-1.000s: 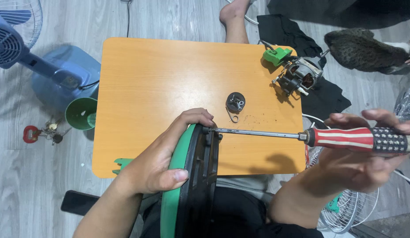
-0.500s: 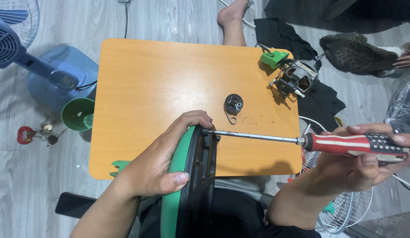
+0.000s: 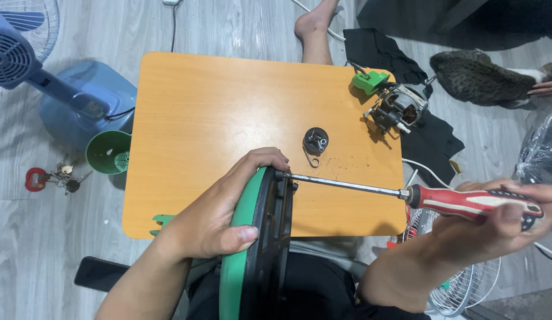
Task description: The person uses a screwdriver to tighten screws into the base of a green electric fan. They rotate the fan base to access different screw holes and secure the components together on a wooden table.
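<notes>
Fan housing, green-rimmed and black, stands on edge at the tabletop's near edge, left hand fingers wrapped over its rim; right hand fingers curled round the red-handled screwdriver, tip at a screw; likely screw-driving, needing steady axial alignment.

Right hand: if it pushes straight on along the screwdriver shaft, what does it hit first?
The right hand drives the screwdriver leftward; its tip already meets the green-and-black fan base held by the left hand. Depth looks consistent, though not certain.
</notes>
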